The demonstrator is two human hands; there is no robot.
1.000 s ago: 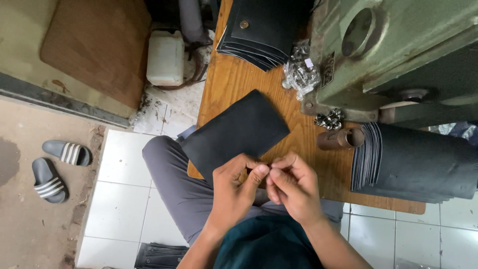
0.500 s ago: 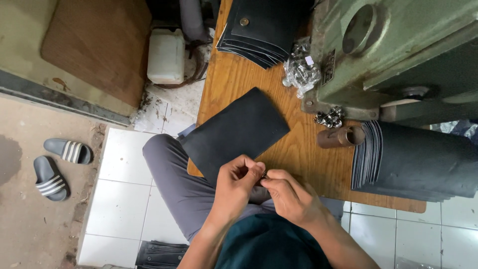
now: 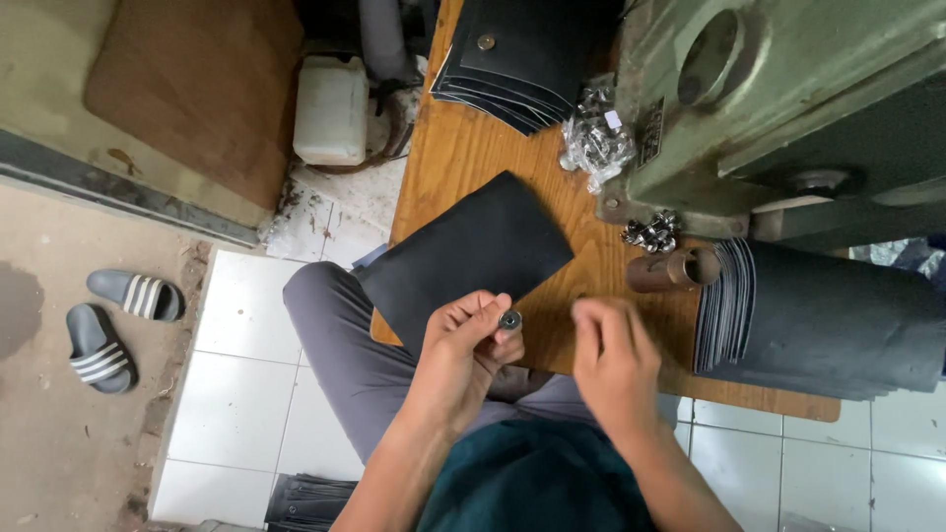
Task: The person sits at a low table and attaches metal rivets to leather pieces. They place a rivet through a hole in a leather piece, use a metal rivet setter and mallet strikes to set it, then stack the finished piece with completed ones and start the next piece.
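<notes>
Since a second ago, when both my hands were pinched together over the lap, they have come apart, so whatever joining I was doing on that little part looks finished for now. Largest first: green machine (image 3: 788,108) fills the top right, sitting on the wooden counter (image 3: 463,167). Right of me a big stack of black sheets (image 3: 828,320) lies on the counter edge, another fanned pile of black pieces (image 3: 517,59) sits at the far end with one stud showing. One single black sheet (image 3: 468,256) lies tilted on the near left corner, overhanging my knee, just above my left hand. White plastic jug (image 3: 330,108) stands on the floor left of the counter; two grey striped sandals (image 3: 113,320) lie well apart on the floor, far left. Small stuff: a clear bag of shiny metal bits (image 3: 596,133) leans by the machine base, a loose heap of metal bits (image 3: 650,233) beside it, a brown metal tube (image 3: 675,269) lying next to the sheet stack.

Left hand (image 3: 468,350): fingers closed, gripping a small round metal stud (image 3: 510,319) between thumb and fingertips, held up just below the single sheet. Right hand (image 3: 613,360): has moved off to the right, fingers loosely curled, blurred, nothing seen in it; cannot tell for sure whether it holds anything.
</notes>
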